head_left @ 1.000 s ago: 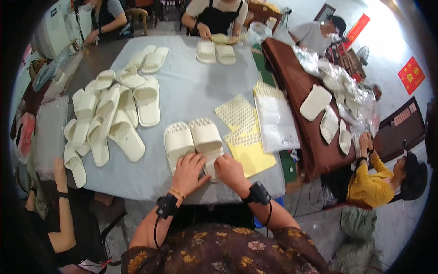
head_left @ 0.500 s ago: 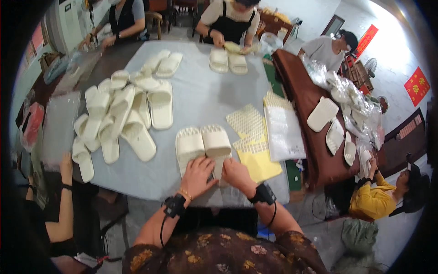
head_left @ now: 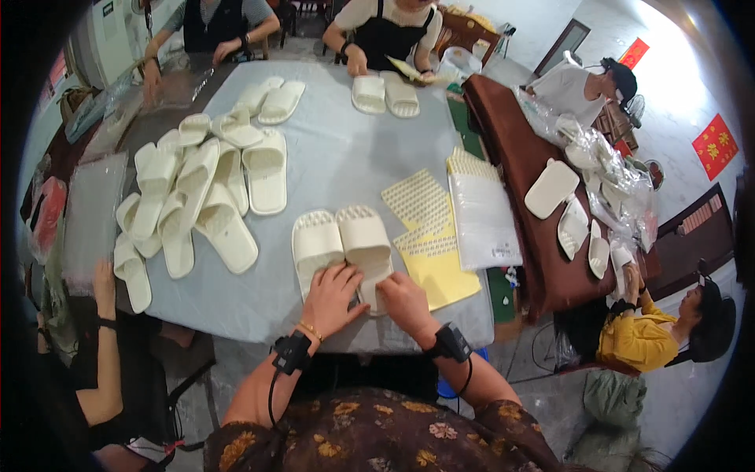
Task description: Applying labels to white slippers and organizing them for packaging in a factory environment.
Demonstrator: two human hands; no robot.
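A pair of cream slippers (head_left: 366, 236) lies side by side in front of me on the covered table, toes pointing away. My left hand (head_left: 333, 299) lies on the footbeds, fingers stretched out over the left slipper and toward the inner edge of the right one. At the heel part of the right slipper, my right hand (head_left: 403, 300) is closed, its fingertips pressed together against the outer edge. Whatever those fingers hold, if anything, is hidden. Just right of the pair lie yellow sticker sheets (head_left: 440, 271) with rows of small labels.
A heap of cream slippers (head_left: 189, 185) covers the table's left side. Clear plastic bags (head_left: 484, 216) lie right of the sheets. Another pair (head_left: 385, 94) sits before a person across the table. A brown padded surface (head_left: 511, 149) at right bears slippers and bagged ones. Several people sit around.
The whole view has shifted slightly. My hands stay at the same slippers, the right one still closed at the heel edge. The person at far left has spread their hands apart.
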